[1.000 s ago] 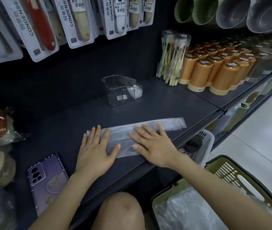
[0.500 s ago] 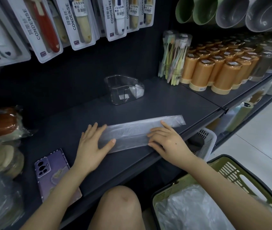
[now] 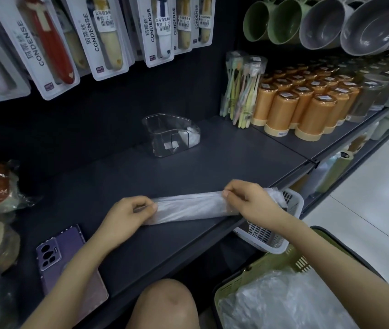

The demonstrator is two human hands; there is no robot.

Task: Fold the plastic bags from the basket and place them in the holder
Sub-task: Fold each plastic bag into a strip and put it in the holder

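The folded plastic bag strip [image 3: 188,206] lies lengthwise between both hands. The left hand [image 3: 127,213] pinches its left end and the right hand [image 3: 251,201] its right. The clear holder [image 3: 172,135] stands beyond the fingers [image 3: 230,192].

The plastic bag [image 3: 188,206] is thin, translucent film, milky and softly wrinkled, with a dull sheen. The shelf [image 3: 212,167] under it is dark, matt and smooth; painted metal or board, I cannot tell. The holder [image 3: 169,136] is clear, hard, glossy plastic. The basket [image 3: 271,265] is matt green moulded plastic with slotted walls, and the loose bags [image 3: 283,305] in it are crinkled, shiny film. A white basket [image 3: 276,250] is latticed plastic. The phone [image 3: 67,255] has a smooth lilac case with a satin finish. The floor [image 3: 366,210] is pale, glossy tile
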